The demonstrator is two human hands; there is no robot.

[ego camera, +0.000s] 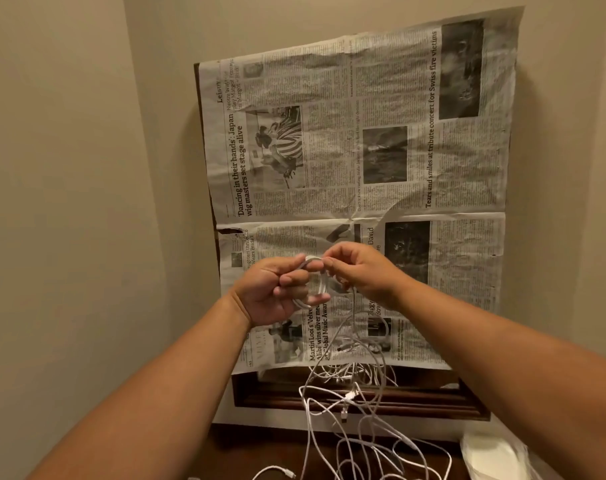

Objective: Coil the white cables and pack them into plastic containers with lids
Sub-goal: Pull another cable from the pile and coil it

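A sheet of newspaper [363, 133] covers most of the dark wooden table [329, 396]. At its near edge lies a loose tangle of white cables [357, 427]. A pale plastic item [492, 455] shows at the near right, too cropped to name.

Above the paper, the left hand [273, 292] curls its fingers round a small coil [311, 259], and the right hand [360, 271] pinches the top of the same loop. The cable's free length hangs from the coil down into the tangle.

The step is winding. To do it well, the left thumb should press the turns flat while the right hand lays each new loop to the same size. Slack should be drawn gently, since a connector [350, 396] in the tangle could probably snag and tighten a knot.
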